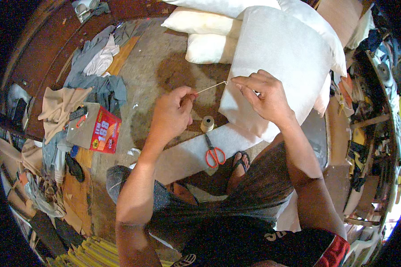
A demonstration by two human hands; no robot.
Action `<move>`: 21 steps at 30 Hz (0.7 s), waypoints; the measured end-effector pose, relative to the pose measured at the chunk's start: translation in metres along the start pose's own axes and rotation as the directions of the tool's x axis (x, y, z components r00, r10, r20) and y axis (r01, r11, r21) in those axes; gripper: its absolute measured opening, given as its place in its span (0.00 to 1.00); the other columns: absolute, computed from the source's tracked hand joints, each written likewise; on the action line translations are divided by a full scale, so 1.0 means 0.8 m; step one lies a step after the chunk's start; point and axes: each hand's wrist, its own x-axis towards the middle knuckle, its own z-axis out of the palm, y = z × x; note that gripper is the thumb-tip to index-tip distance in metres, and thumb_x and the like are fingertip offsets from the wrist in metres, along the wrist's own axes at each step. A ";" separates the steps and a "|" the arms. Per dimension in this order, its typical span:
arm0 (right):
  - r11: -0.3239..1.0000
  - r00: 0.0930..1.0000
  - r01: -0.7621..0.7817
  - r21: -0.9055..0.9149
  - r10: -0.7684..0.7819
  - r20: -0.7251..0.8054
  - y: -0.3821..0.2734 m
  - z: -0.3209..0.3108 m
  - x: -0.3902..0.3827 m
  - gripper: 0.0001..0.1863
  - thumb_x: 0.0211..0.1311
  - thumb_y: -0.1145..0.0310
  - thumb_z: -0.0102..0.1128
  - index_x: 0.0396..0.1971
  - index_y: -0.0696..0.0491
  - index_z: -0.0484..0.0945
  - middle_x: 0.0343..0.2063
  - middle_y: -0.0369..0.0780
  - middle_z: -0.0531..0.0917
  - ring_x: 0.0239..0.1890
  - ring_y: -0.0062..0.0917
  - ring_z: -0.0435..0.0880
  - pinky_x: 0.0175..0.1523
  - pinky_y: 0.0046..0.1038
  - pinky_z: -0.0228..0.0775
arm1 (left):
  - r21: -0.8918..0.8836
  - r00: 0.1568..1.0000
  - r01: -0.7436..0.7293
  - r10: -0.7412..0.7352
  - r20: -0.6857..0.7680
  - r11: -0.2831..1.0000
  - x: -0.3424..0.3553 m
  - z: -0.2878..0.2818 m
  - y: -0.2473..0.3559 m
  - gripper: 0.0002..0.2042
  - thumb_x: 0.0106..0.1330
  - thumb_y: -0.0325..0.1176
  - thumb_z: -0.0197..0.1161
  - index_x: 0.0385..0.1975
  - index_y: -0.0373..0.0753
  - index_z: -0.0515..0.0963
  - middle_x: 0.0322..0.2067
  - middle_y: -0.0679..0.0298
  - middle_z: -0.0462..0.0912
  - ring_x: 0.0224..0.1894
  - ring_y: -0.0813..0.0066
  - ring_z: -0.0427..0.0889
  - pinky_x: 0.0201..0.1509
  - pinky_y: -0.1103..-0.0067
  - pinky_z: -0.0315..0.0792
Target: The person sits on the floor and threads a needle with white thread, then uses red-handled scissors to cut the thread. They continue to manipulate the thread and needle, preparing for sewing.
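My left hand (173, 112) pinches a pale length of thread (209, 87) between thumb and forefinger. My right hand (263, 95), in front of a white padded fabric piece (280, 49), pinches the thread's other end, where a small loop or knot shows. The thread is stretched between both hands. Below them a spool of pale thread (207, 124) stands beside red-handled scissors (215, 155), which lie with their blades toward the spool on a white strip of fabric (173, 164).
White pillows (205, 22) are piled at the top. At the left lie grey and beige cloths (58, 111) and a red-and-grey package (100, 129). Cluttered materials (370, 133) line the right. My knees and sandaled foot (240, 165) are below the hands.
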 end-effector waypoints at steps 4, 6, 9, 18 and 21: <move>0.998 1.000 -0.020 0.066 0.018 0.022 -0.017 -0.002 0.001 0.10 0.55 0.75 0.63 0.38 0.53 0.85 0.22 0.40 0.81 0.26 0.33 0.75 0.37 0.32 0.71 | 0.300 0.951 -0.267 0.301 -0.073 0.916 -0.004 0.006 -0.018 0.10 0.68 0.27 0.55 0.45 0.36 0.79 0.36 0.52 0.84 0.37 0.64 0.86 0.39 0.68 0.77; 0.997 0.999 -0.019 0.072 0.016 0.047 -0.021 -0.002 0.001 0.10 0.55 0.75 0.63 0.38 0.54 0.85 0.22 0.40 0.81 0.26 0.33 0.75 0.37 0.32 0.71 | 0.249 0.896 -0.377 0.419 -0.146 0.892 -0.003 0.014 -0.015 0.11 0.69 0.27 0.54 0.47 0.36 0.79 0.42 0.54 0.84 0.39 0.64 0.85 0.42 0.68 0.78; 0.996 0.998 0.007 0.089 -0.012 0.055 -0.024 0.001 0.000 0.10 0.55 0.75 0.63 0.38 0.54 0.85 0.22 0.40 0.81 0.26 0.32 0.74 0.35 0.31 0.70 | 0.027 0.849 -0.487 0.480 -0.218 0.873 0.002 0.023 -0.010 0.12 0.72 0.28 0.52 0.51 0.37 0.78 0.45 0.60 0.84 0.34 0.68 0.85 0.39 0.73 0.79; 0.996 0.996 0.087 0.030 -0.087 0.027 -0.034 0.015 -0.004 0.12 0.49 0.75 0.65 0.37 0.53 0.84 0.21 0.36 0.79 0.25 0.30 0.74 0.34 0.30 0.70 | -0.742 0.980 0.167 -0.025 0.199 0.650 -0.015 0.038 0.002 0.12 0.73 0.34 0.55 0.52 0.38 0.75 0.39 0.58 0.85 0.20 0.76 0.82 0.20 0.82 0.78; 0.994 0.994 0.109 0.022 -0.109 0.012 -0.037 0.018 -0.004 0.13 0.48 0.76 0.65 0.36 0.52 0.84 0.20 0.35 0.78 0.24 0.29 0.74 0.33 0.29 0.70 | -0.726 0.984 0.152 -0.037 0.172 0.671 -0.014 0.042 0.003 0.11 0.72 0.35 0.57 0.49 0.38 0.75 0.37 0.60 0.85 0.17 0.79 0.80 0.17 0.83 0.75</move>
